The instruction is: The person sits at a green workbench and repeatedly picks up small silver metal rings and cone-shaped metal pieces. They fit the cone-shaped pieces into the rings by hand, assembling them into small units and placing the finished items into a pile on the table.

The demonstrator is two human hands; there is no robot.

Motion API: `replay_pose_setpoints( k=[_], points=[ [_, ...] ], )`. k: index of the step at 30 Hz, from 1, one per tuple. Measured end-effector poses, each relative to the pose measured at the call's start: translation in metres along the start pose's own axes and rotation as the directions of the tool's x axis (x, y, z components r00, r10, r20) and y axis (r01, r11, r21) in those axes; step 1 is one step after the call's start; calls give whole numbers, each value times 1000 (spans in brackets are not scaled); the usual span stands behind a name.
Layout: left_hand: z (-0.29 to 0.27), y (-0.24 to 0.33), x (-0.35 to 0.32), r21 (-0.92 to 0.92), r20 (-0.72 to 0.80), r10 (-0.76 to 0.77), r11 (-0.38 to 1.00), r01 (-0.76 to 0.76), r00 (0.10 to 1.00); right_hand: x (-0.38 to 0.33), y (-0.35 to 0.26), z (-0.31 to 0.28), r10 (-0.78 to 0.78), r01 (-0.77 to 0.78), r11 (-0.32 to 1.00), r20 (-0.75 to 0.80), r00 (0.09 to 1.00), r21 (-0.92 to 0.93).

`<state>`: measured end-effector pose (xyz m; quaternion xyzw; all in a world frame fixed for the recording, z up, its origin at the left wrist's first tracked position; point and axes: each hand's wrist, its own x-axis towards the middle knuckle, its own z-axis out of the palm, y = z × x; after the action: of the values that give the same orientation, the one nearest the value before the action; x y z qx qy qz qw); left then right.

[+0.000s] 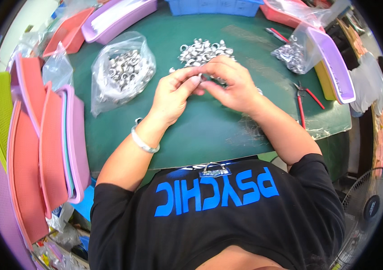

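My left hand [172, 93] and my right hand [232, 84] meet over the table, fingertips pinched together. Between them is a small silvery metal piece [200, 77], mostly hidden by the fingers. Just beyond the hands lies a loose pile of small silvery metal rings [202, 50], partly covered by my right hand. To the left, a clear plastic bag [103, 92] stands open with many similar rings [128, 69] inside. A single ring [138, 120] lies beside my left wrist.
Red-handled pliers [301, 105] lie open on the green table [191, 128] at right. Beyond them are another bag of metal pieces [292, 56] and a purple bin [335, 67]. Stacked plastic baskets [29, 171] crowd the left; a blue crate [216, 7] stands at the far edge. A fan [367, 207] is at lower right.
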<state>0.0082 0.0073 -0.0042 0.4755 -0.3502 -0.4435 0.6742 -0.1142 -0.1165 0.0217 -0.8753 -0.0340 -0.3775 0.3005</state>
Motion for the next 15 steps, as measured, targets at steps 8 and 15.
replay_pose_setpoints(
  k=[8,15],
  points=[
    [-3,8,0,205,-68,66,977,-51,996,16,8,-65,-47,13,938,-92,995,-346],
    [-11,5,-1,253,-51,75,966,-60,996,14,29,-203,201,-382,719,-352,914,-581]
  ],
)
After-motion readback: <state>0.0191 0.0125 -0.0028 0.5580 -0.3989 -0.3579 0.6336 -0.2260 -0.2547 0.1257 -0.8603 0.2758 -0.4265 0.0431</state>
